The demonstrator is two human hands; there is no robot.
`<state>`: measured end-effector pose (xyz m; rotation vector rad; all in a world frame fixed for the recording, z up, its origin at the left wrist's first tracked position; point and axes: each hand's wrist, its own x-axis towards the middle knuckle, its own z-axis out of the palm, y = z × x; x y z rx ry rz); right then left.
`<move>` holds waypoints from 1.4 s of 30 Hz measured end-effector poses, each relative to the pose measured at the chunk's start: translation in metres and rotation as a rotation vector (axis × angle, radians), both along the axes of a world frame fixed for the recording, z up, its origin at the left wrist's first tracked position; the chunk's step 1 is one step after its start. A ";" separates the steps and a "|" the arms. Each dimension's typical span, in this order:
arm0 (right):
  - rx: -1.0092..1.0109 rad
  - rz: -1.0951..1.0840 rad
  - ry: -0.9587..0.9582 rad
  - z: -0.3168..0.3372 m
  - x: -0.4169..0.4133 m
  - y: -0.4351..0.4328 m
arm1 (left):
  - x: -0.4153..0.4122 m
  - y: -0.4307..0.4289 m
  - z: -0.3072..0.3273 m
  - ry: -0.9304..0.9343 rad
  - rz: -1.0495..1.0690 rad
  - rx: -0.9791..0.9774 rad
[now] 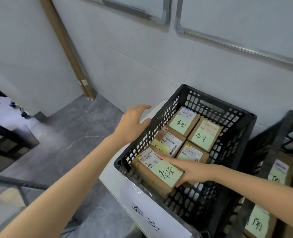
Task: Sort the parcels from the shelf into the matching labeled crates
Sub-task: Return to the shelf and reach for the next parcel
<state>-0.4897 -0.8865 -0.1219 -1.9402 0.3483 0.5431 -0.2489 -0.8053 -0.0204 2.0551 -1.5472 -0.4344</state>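
Head view: right hand (192,170) pinches a brown parcel (157,170) at the near-left corner inside the black crate (217,100), beside four other parcels (202,133). Left hand (132,124) hovers spread over the left rim. A second crate (290,121) stands just to the right.

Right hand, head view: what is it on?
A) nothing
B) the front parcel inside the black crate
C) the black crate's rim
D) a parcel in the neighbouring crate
B: the right hand grips the front parcel inside the black crate, fingers across its top and thumb at its near side, while the left hand hovers open by the crate's left wall.
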 end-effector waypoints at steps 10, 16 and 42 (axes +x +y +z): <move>-0.365 0.117 -0.141 -0.011 0.005 0.003 | -0.004 -0.003 0.000 -0.002 -0.023 0.001; -0.748 0.222 -0.150 -0.014 0.011 0.029 | -0.003 -0.003 -0.001 0.012 -0.026 0.007; 0.161 -0.376 0.262 0.032 0.021 0.007 | 0.002 0.005 -0.011 0.004 -0.074 0.026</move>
